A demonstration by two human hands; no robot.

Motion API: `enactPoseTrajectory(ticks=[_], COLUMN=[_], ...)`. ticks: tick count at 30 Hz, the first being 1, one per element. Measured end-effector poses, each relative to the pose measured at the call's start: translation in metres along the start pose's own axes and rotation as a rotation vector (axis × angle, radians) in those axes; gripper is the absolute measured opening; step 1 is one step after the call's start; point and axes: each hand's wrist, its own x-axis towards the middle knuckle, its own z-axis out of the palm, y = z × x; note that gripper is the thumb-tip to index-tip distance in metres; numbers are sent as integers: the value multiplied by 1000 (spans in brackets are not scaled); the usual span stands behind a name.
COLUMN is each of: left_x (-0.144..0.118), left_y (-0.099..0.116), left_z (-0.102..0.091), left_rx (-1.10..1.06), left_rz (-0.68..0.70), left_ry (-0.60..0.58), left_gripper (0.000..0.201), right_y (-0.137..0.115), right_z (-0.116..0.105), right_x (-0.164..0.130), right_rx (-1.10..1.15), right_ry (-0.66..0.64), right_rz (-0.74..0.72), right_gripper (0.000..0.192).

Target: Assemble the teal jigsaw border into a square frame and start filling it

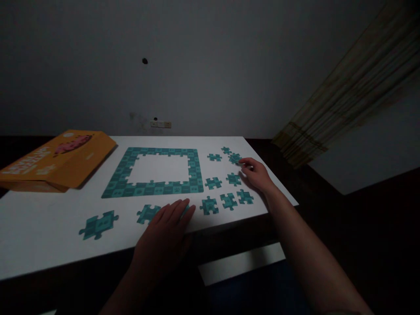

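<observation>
A rectangular frame of joined teal jigsaw pieces [157, 188] lies flat on the white table, its inside bare. My left hand [166, 227] rests at the table's near edge, fingers stretched out flat over a puzzle piece [186, 209] that they partly hide. Just left of it lies another piece [148, 213], and farther left a larger-looking one [99, 224]. At the right side, my right hand [257, 175] has its thumb and bent fingers closed at the edge of a puzzle piece [234, 158]. Several loose pieces [209, 205] are spread between the two hands.
An orange puzzle box [62, 157] lies at the table's left. The white table [131, 240] ends near my body and just right of my right arm. Behind it stand a grey wall with sockets [160, 124] and a curtain [328, 109] on the right.
</observation>
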Motion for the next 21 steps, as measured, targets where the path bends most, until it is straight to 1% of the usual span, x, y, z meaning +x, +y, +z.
enactPoseTrajectory(ticks=[1,3,5,7,9,11,13,16,19,21], left_x=[0,1,1,1,0,-1,-2,-2,-2,-2], left_y=[0,1,2,4,5,6,6,6,7,7], left_z=[-1,-2,-3,-2,-1,0,1,0,-1,-1], left_rx=[2,11,21,20,11,1,-1,3,2,1], left_rz=[3,6,-1,-15,-25,-26,-19,-19,-27,-28], left_ry=[-9,-29,-43,-44,-36,-19,1,13,-5,-11], left_gripper=[72,74,74,74,75,76,76,72,70,69], right_y=[-2,-11,-25,-40,-53,-60,-62,-57,-56,-58], right_z=[3,12,26,42,55,64,66,61,53,48], right_x=[9,27,45,61,73,79,78,65,45,35], right_rx=[-65,-192,-279,-334,-379,-392,-353,-232,-136,-113], right_ry=[19,-8,-102,-207,-289,-333,-357,-398,-437,-444], right_rz=[-5,-61,-161,-235,-240,-217,-212,-219,-208,-216], right_gripper=[40,37,40,49,58,63,66,70,67,63])
